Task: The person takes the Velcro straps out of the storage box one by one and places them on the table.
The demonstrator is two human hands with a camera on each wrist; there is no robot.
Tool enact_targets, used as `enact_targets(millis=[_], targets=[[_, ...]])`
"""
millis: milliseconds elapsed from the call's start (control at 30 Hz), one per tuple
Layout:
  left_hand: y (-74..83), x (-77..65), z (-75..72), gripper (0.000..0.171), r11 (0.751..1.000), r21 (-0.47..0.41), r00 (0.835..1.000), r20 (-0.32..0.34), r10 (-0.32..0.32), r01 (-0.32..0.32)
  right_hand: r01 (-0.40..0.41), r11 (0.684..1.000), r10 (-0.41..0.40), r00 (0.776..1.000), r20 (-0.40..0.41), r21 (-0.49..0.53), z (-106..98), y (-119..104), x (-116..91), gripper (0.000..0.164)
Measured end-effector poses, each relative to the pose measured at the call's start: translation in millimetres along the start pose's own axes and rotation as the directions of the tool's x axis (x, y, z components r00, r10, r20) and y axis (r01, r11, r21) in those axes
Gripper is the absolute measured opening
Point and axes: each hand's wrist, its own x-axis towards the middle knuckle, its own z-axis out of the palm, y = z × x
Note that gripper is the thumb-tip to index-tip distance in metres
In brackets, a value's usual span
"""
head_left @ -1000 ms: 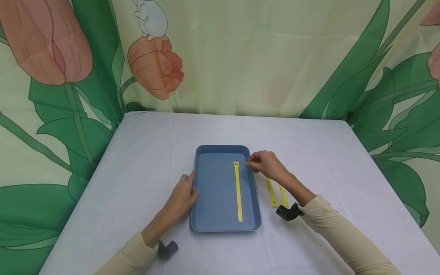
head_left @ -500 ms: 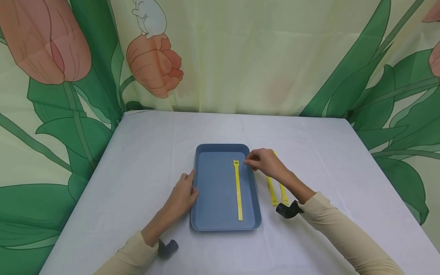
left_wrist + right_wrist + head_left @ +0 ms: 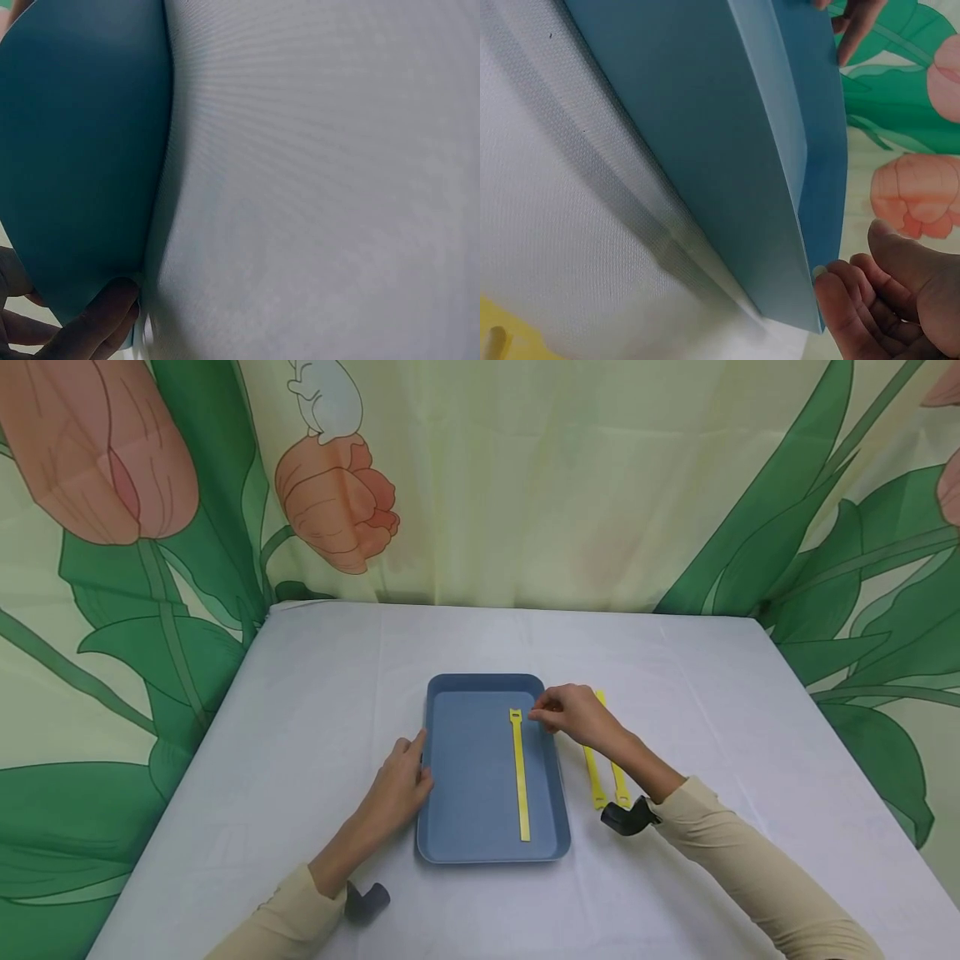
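A shallow blue tray [image 3: 472, 777] lies on the white cloth, long side away from me. Inside it, right of centre, a yellow cable strap [image 3: 521, 785] lies lengthwise with its slotted head at the far end. My left hand [image 3: 397, 789] grips the tray's left edge; in the left wrist view, fingers [image 3: 101, 319] touch the outer wall. Over the far right rim is my right hand [image 3: 573, 714], its fingers loosely curled and the thumb apart from them. No held object shows in the right wrist view. Right of the tray lie two yellow cable straps [image 3: 592, 777], partly hidden by my right hand and forearm.
White cloth covers the table [image 3: 322, 710]. A curtain [image 3: 510, 485] printed with tulips and leaves hangs behind its far edge. Dark wrist-camera mounts [image 3: 630, 817] sit at both sleeves.
My right hand has shifted slightly left, its fingertips nearer the strap in the tray. The left hand, tray and straps stay in place; the head view has tilted slightly.
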Motion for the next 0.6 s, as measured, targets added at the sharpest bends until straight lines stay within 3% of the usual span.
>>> enact_targets(millis=[267, 600], targets=[[-0.3, 0.4, 0.9, 0.059, 1.0, -0.002, 1.0, 0.01, -0.006, 0.006, 0.028, 0.999, -0.028, 0.999, 0.017, -0.015, 0.8, 0.6, 0.8, 0.012], [-0.2, 0.6, 1.8, 0.06, 1.0, -0.005, 1.0, 0.016, -0.017, 0.017, 0.121, 0.992, -0.116, 0.982, 0.149, -0.026, 5.4, 0.8, 3.8, 0.015]])
